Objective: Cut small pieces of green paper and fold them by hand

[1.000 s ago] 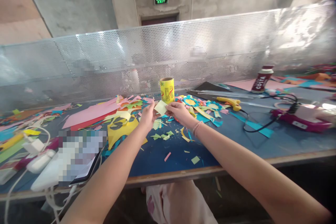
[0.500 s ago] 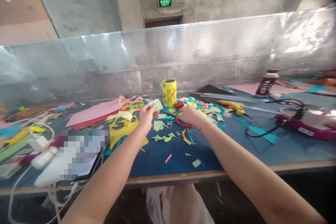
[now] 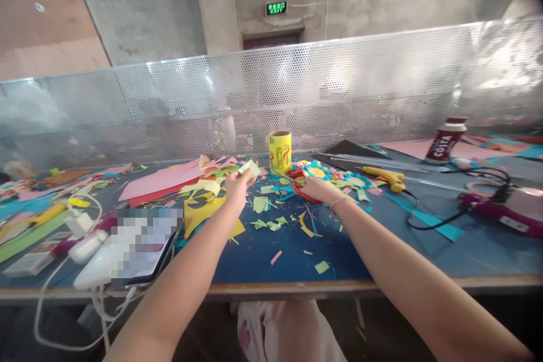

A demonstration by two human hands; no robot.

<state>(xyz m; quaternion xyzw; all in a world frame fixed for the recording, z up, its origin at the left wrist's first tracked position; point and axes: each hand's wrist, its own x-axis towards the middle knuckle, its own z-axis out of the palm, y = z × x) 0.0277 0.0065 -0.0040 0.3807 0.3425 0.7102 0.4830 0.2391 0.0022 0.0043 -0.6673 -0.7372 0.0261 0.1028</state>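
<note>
Between the fingers of my left hand (image 3: 237, 188) is a small pale green piece of paper (image 3: 249, 168). My right hand (image 3: 316, 189) is closed on red-handled scissors (image 3: 304, 192), whose blades point left toward the yellow tape roll (image 3: 280, 151). The roll stands upright behind and between my hands. Cut scraps, among them pale green pieces (image 3: 270, 224), lie on the blue table in front of my hands. A yellow sheet with cut-outs (image 3: 201, 216) is beside my left forearm.
A phone (image 3: 148, 243) and white cables lie at the left. Pink paper sheets (image 3: 163, 180) are behind them. On the right are a yellow glue gun (image 3: 386, 177), a dark cable, a purple power strip (image 3: 504, 216) and a COSTA bottle (image 3: 446, 140). A perforated metal screen (image 3: 254, 96) stands behind.
The view has shifted slightly, so the scene sits further right and a little lower. My right hand has lifted the scissors, and their blades now show to its left. My left hand still holds the paper.
</note>
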